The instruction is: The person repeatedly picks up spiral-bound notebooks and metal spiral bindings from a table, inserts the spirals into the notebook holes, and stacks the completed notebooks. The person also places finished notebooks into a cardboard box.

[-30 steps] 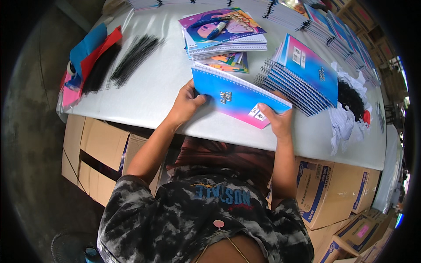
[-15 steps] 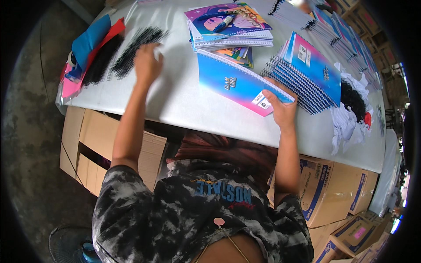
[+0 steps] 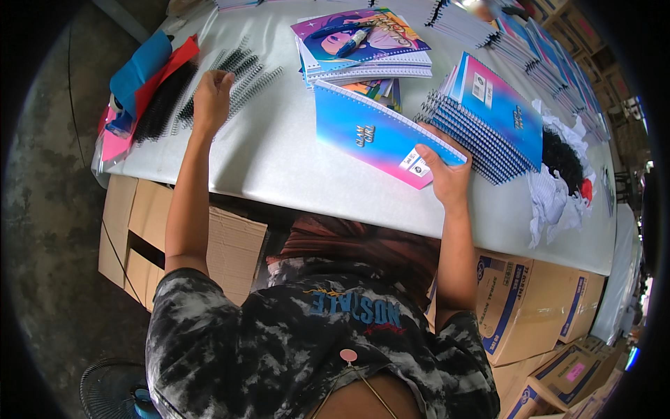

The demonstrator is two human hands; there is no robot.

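Observation:
My right hand grips a blue and pink notebook at its right end, thumb on top of the cover. A row of punched holes runs along its far edge, with no coil in that edge. My left hand is over a loose spread of black spiral binding coils, its fingers curled together. What those fingers hold, if anything, is hidden. Right of the held notebook lies a stack of coil-bound notebooks. Behind it stands a pile of punched notebooks with a blue pen-like tool on top.
At the table's left end lie a dense black coil bundle, red and blue sheets and a tape roll. Crumpled paper sits at the right edge. More notebook stacks line the far right. Cardboard boxes stand below; a fan is lower left.
My left hand has shifted left and slightly back across the coils, and the loose coils now lie more spread out. The right hand and its notebook stay almost still.

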